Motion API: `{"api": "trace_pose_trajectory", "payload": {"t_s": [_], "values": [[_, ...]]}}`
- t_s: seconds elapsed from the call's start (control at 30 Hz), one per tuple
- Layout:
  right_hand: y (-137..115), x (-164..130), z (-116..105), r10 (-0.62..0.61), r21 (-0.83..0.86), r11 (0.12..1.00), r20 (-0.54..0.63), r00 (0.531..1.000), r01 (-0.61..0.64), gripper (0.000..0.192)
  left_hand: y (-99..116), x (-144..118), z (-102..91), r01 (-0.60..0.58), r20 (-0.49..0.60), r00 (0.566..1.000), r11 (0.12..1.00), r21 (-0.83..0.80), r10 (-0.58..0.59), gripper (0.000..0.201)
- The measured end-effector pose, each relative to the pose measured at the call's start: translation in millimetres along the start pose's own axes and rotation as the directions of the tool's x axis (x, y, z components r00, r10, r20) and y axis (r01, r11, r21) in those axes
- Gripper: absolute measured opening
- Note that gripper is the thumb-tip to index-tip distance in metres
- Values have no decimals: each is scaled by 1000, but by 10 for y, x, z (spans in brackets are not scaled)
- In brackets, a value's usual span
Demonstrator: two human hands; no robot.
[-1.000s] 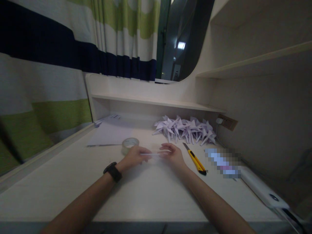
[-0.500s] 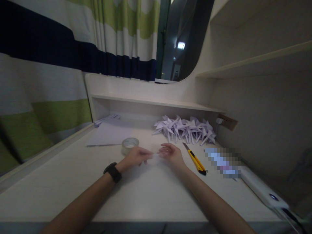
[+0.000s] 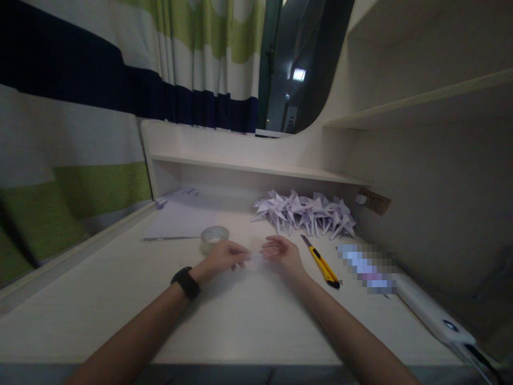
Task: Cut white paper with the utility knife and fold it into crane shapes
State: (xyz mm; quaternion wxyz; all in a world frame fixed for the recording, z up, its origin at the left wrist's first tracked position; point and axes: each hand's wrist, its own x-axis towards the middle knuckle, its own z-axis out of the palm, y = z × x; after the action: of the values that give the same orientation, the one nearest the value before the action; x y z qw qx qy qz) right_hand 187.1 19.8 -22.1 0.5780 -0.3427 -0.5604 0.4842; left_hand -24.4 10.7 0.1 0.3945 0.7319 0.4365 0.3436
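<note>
My left hand (image 3: 223,256) and my right hand (image 3: 281,253) meet over the middle of the white desk (image 3: 224,315). Between their fingertips they pinch a small pale folded piece of paper (image 3: 255,256), too small and dim to make out its shape. A black watch (image 3: 185,282) sits on my left wrist. A roll of clear tape (image 3: 214,238) lies just behind my left hand. A yellow utility knife (image 3: 320,262) lies just right of my right hand.
A heap of pale purple folded paper cranes (image 3: 306,213) lies at the back under a low shelf (image 3: 256,168). Sheets of paper (image 3: 180,218) lie at the back left. A white power strip (image 3: 425,310) runs along the right. Striped curtains (image 3: 80,133) hang on the left.
One second ago the paper was a longer strip stretched between my hands. It is now shorter, and my fingertips have come closer together. The view has barely shifted.
</note>
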Motion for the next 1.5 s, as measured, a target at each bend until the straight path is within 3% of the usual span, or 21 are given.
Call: {"api": "trace_pose_trajectory", "payload": {"t_s": [0.3,0.47,0.57,0.73,0.93,1.27,1.5], "values": [[24,-12,2,0,-18,1000,1,1000,0,46,-18,-4,5,7,17,1000,1000,5,-7,35],[-34,-80,61,-101,-193,976,4,995,100,40,-52,3,16,15,18,1000,1000,-17,-15,39],[-114,-143,98,-222,-378,897,70,973,232,38,-131,21,33,21,31,999,999,-29,-20,37],[-181,-210,123,-412,-554,670,277,868,494,42,-192,23,53,3,69,998,1000,-31,0,33],[-159,-222,113,-394,-586,565,427,814,581,52,-100,-4,55,8,117,993,999,-46,-2,32],[-145,-223,102,-396,-615,518,444,804,594,52,-29,-30,49,15,130,991,1000,-4,-15,32],[-142,-229,111,-395,-606,469,507,767,642,55,-53,-35,48,-5,183,983,1000,20,1,32]]}}
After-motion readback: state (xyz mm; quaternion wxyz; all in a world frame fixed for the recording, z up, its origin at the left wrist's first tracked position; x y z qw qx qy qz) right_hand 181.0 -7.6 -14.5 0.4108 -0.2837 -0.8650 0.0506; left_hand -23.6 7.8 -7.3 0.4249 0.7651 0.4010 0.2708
